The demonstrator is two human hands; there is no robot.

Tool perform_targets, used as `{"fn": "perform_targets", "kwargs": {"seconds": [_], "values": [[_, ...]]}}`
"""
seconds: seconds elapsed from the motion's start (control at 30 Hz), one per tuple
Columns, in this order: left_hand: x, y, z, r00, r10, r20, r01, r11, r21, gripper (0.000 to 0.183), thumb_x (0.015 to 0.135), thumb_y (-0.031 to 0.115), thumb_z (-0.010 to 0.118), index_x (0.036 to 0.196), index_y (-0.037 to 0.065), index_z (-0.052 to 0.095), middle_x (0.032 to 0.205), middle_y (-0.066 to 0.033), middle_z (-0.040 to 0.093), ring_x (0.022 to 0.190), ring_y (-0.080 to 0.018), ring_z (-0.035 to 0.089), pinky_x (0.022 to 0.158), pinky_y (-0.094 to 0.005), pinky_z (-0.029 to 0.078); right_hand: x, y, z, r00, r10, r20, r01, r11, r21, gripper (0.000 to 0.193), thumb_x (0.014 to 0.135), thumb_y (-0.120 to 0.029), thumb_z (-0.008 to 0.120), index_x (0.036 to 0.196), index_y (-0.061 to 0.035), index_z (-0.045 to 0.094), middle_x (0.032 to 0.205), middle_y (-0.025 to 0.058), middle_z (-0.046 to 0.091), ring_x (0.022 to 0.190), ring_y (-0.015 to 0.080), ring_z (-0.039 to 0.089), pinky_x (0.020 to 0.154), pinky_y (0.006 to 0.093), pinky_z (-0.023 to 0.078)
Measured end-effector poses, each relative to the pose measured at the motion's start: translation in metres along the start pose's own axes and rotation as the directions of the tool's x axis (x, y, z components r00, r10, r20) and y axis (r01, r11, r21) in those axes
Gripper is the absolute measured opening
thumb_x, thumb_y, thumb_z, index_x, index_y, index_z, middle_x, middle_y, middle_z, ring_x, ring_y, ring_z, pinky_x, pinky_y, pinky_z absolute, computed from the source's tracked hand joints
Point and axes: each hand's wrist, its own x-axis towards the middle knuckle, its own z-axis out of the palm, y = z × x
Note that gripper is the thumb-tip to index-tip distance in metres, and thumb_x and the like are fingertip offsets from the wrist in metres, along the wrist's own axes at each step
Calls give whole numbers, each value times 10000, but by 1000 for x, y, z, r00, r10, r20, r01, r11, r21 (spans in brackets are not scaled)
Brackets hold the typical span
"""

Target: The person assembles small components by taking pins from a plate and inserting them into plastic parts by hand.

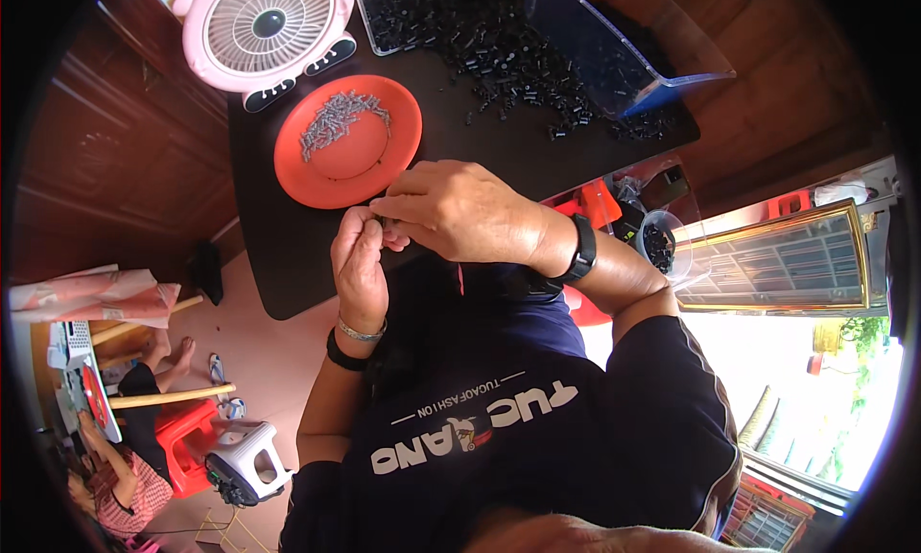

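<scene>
I see a red plate (pixel 305 169) on the dark surface (pixel 499 145), holding a loose heap of small grey metal pins (pixel 341 119) in its upper half. Behind it, a clear tray (pixel 384 35) at the top edge is full of small black parts (pixel 432 11), and more of them spill across the surface toward a tilted clear bin (pixel 624 49). A small clear cup (pixel 662 241) off the right edge also holds black bits. A pink fan (pixel 269 25) stands top left.

Both hands meet just below the plate. My left hand (pixel 360 265) has its fingers curled together, and my right hand (pixel 460 212) pinches down onto them. A small dark part (pixel 386 224) sits clamped between the fingertips of both, mostly hidden; it seems to lie roughly crosswise, but I cannot tell its long axis for sure.
</scene>
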Motion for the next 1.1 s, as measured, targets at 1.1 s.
{"fn": "perform_targets", "kwargs": {"seconds": [1.1], "values": [[1, -7, -11, 996, -11, 92, 21, 994, -106, 220, 949, 215, 476, 916, 0, 507, 786, -45, 531, 716, -143, 540, 681, -260, 432, -56, 106, -103, 763, 509, -398, -560, 828, -16, 197, 784, -81, 659, 966, -17, 617, 801, 64, 653, 747, 135, 628, 691, 258, 492]]}}
